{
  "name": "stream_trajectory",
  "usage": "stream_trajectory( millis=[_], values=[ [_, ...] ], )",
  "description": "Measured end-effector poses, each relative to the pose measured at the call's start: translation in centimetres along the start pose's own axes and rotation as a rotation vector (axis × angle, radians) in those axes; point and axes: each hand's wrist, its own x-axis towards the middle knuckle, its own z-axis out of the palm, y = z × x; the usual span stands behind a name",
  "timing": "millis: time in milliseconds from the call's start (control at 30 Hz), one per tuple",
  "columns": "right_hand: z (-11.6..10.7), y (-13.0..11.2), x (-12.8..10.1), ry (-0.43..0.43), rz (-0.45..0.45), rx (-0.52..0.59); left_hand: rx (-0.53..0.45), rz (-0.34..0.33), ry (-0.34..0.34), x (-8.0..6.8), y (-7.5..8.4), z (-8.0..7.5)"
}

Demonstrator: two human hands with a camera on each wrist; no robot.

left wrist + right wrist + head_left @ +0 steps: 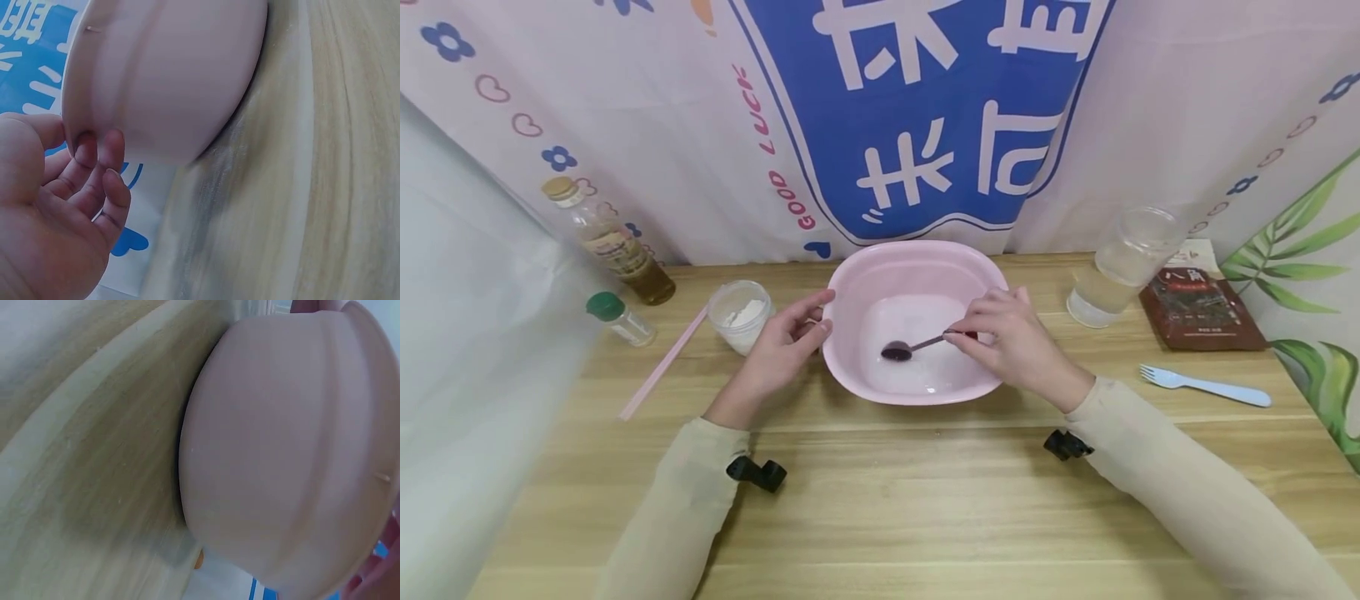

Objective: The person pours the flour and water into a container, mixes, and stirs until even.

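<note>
Left hand (777, 348) pinches pink basin (913, 397) at rim, between thumb and bent fingers. Right hand (1017, 343) pinches dark spoon (897, 352) by handle, spoon's head inside basin. Basin stands on wooden table (895, 508).

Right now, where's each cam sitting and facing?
Head: on the head, facing forward-down into the pink basin; both sleeves, left grip, right grip show.
Left wrist: on that wrist, facing the basin's outer wall; left grip shows at the rim.
Right wrist: on that wrist, facing the opposite outer wall; fingers show at picture edge.
Both wrist views: basin, tabletop.
</note>
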Motion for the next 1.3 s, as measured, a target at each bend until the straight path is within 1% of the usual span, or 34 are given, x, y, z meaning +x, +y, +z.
stream_trajectory(
  millis=[200,300,367,500,633,700,767,833,967,1067,1200,1300],
  values=[
    [-0.2,0.3,0.5,0.039,0.069,-0.181,-0.011,0.014,0.012,-0.1,-0.3,0.1],
    [-0.8,0.9,0.4,0.052,0.112,-0.235,-0.011,0.021,0.013,-0.2,-0.3,0.0],
    [-1.6,1.3,0.2,0.044,0.129,-0.262,-0.005,0.026,0.016,-0.2,-0.2,0.1],
    [-3.4,1.8,-0.6,0.011,0.139,-0.232,0.0,0.026,0.025,-0.1,-0.2,0.2],
    [-4.4,1.6,-1.2,-0.068,0.145,-0.113,-0.001,0.03,0.034,-0.3,-0.3,0.4],
    [-4.2,1.4,-1.2,-0.106,0.149,-0.05,-0.001,0.03,0.036,-0.4,-0.3,0.4],
    [-3.5,1.1,-1.1,-0.125,0.142,0.004,0.004,0.029,0.036,-0.4,-0.3,0.5],
    [-2.5,0.8,-0.8,-0.126,0.124,0.009,0.002,0.022,0.037,-0.4,-0.3,0.5],
    [-0.8,-0.2,0.4,-0.127,0.088,-0.054,-0.008,0.025,0.041,-0.5,-0.3,0.6],
    [-0.2,-0.7,1.5,-0.125,0.086,-0.119,-0.022,0.02,0.043,-0.5,-0.3,0.7],
    [-0.3,-0.4,2.6,-0.104,0.132,-0.183,-0.025,0.008,0.044,-0.5,-0.2,0.6],
    [-0.9,0.5,2.8,-0.081,0.165,-0.232,-0.014,0.007,0.041,-0.4,0.0,0.6]
  ],
)
